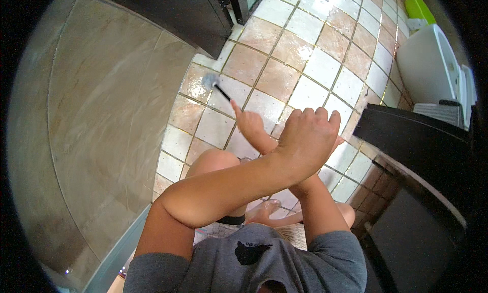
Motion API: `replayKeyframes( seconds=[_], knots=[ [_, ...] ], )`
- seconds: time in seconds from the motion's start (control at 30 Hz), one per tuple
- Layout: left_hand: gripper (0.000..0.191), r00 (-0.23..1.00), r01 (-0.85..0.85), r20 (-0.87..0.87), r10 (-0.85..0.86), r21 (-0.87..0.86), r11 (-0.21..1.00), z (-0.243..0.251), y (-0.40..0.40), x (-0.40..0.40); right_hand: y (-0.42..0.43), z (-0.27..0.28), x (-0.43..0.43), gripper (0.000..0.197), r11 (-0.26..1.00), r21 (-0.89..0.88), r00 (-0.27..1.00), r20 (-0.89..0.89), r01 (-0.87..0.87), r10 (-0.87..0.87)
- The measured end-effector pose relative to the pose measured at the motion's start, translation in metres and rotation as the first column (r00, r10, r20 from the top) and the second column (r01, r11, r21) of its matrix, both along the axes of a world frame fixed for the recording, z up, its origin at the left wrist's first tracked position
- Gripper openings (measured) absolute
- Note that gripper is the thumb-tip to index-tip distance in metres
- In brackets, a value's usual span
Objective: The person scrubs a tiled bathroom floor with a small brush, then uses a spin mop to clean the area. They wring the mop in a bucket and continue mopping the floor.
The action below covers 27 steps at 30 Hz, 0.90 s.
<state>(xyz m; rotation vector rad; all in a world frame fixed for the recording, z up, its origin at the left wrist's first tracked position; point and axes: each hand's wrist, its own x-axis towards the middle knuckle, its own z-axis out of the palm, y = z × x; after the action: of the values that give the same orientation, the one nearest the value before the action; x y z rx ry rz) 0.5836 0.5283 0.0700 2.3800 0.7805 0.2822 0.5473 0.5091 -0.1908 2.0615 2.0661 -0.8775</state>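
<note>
My right hand (250, 124) reaches across to the left beneath my left forearm and grips the black handle (223, 92) of a small scrubbing brush. The index finger lies along the handle. The brush's blurred grey head (210, 80) is at the wet tiled floor (280, 77), close to the wall's base. Above the crossed right arm is my left hand (310, 134), seen from its back with the fingers bent downward. Its palm is hidden, so I cannot tell whether it holds anything. My knees are bent and a bare foot (263, 212) shows below.
A beige tiled wall (103, 102) rises on the left, meeting a dark door frame (183, 14). To the right stand a white toilet (427, 64) and a black cabinet or door panel (411, 129). Farther back is a lime-green plastic basin (419, 7). The floor has shiny wet patches.
</note>
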Motion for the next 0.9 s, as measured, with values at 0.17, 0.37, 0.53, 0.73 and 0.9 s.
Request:
replayKeyframes(
  seconds=[0.17,0.37,0.53,0.73,0.9],
  knots=[
    [0.035,0.999,-0.038,0.007,0.038,0.018,0.999,0.01,0.003,-0.016,0.066,-0.007,-0.025,0.064,0.985,0.126,0.993,-0.04,0.117,-0.113],
    [0.039,0.997,-0.079,-0.016,0.079,-0.029,0.996,0.006,0.006,-0.033,0.083,-0.016,0.003,0.064,0.993,0.097,0.997,0.026,0.074,-0.077],
    [0.042,0.994,-0.109,0.02,0.109,-0.012,0.994,0.018,0.009,-0.047,0.031,0.018,0.039,0.065,0.997,-0.074,0.996,0.085,0.02,-0.013],
    [0.042,0.997,-0.076,-0.009,0.076,-0.016,0.997,0.022,-0.001,-0.035,0.115,0.001,-0.019,0.058,0.994,0.101,0.998,0.05,0.042,-0.047],
    [0.042,0.995,-0.096,-0.035,0.096,-0.005,0.995,0.013,0.005,-0.053,0.062,0.0,0.014,0.062,0.997,0.021,0.996,-0.041,0.076,-0.075]
  ],
)
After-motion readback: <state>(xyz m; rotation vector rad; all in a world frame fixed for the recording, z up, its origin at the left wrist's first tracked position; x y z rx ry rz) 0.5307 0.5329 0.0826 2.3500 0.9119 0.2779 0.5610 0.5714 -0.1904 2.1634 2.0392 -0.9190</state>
